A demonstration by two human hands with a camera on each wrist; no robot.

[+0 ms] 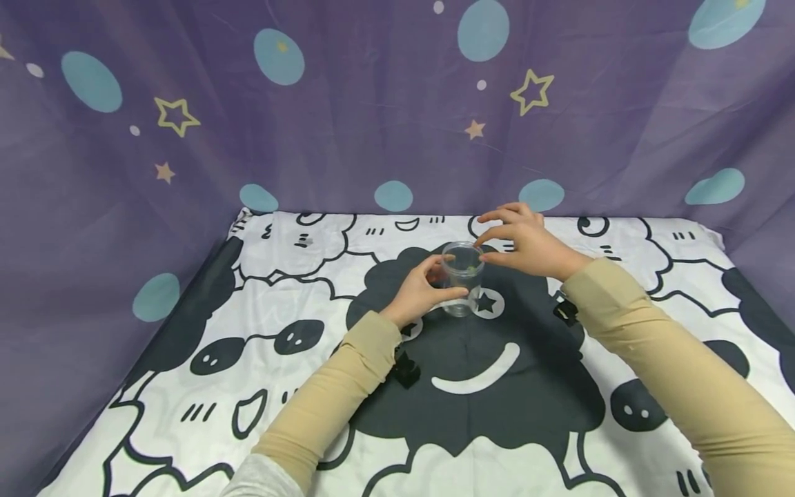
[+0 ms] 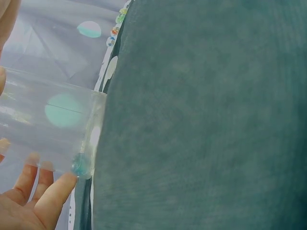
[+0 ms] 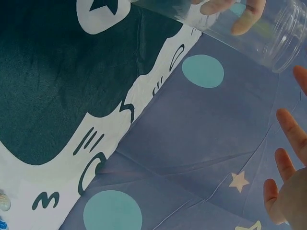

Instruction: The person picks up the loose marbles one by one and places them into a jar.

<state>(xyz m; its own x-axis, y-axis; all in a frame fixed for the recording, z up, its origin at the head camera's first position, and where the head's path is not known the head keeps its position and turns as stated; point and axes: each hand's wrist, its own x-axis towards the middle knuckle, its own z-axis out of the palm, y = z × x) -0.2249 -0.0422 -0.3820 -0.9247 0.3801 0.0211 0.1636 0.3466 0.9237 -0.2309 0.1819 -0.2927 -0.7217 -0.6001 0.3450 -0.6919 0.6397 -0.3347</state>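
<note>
A clear plastic jar (image 1: 461, 283) without a lid stands upright on the patterned cloth. My left hand (image 1: 424, 293) grips its side, thumb in front and fingers behind. In the left wrist view, a blue-green marble (image 2: 81, 164) lies at the bottom of the jar, by a fingertip. A blurred yellow-green spot (image 3: 263, 28) shows inside the jar near its mouth in the right wrist view. My right hand (image 1: 524, 241) is at the rim's right side, thumb and forefinger parted with nothing seen between them; its other fingers are spread.
Several colored marbles (image 2: 115, 30) lie on the cloth, seen past the jar in the left wrist view. A pale marble (image 3: 4, 201) and a blue one (image 3: 3, 224) show at the right wrist view's edge. A purple curtain (image 1: 373, 103) hangs behind the table.
</note>
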